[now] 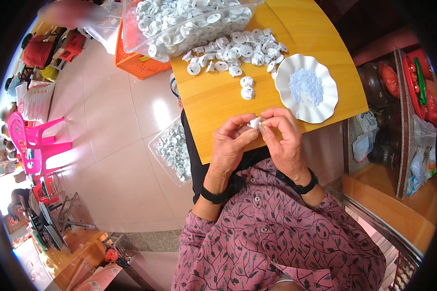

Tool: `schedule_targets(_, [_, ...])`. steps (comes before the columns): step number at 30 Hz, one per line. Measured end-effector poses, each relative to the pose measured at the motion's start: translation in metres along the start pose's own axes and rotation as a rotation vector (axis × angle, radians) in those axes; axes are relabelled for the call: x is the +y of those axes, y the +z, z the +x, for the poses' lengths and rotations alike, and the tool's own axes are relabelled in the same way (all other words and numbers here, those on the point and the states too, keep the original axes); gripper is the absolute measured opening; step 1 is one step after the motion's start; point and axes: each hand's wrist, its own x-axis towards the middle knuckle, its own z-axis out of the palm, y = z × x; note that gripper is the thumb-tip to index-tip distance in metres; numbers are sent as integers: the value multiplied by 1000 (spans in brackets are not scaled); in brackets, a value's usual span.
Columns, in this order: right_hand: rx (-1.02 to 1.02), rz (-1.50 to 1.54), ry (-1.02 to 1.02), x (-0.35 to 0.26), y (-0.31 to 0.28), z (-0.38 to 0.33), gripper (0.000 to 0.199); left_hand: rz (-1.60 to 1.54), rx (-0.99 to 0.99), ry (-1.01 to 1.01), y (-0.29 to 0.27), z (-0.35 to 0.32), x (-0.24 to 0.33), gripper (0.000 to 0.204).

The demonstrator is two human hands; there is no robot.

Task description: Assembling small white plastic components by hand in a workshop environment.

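Over the near edge of the wooden table, my left hand [233, 140] and my right hand [284, 138] meet around one small white round plastic part [255, 123]. The fingertips of both hands pinch it and hide much of it. To the right of my hands lies a white scalloped plate [331, 89] holding a heap of tiny pale bluish pieces [306, 86]. Two similar white parts [247, 88] lie close together just beyond my hands. Farther off, a loose pile of these parts [245, 50] spreads over the table [204, 106].
A clear plastic bin [194, 30] full of white parts stands at the far left, by an orange crate [140, 67]. Another clear tray of parts [174, 153] is on the floor at left. Pink plastic stools [36, 140] stand farther left; shelves [381, 169] are at right.
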Motion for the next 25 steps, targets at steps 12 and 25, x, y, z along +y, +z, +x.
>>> schedule_targets(12, [21,40,42,1,-4,-2,10,7,6,-33,3,1,9,33])
schedule_targets(25, [161,-652,-48,41,-51,-24,23,217,89,172,27,86,128,35])
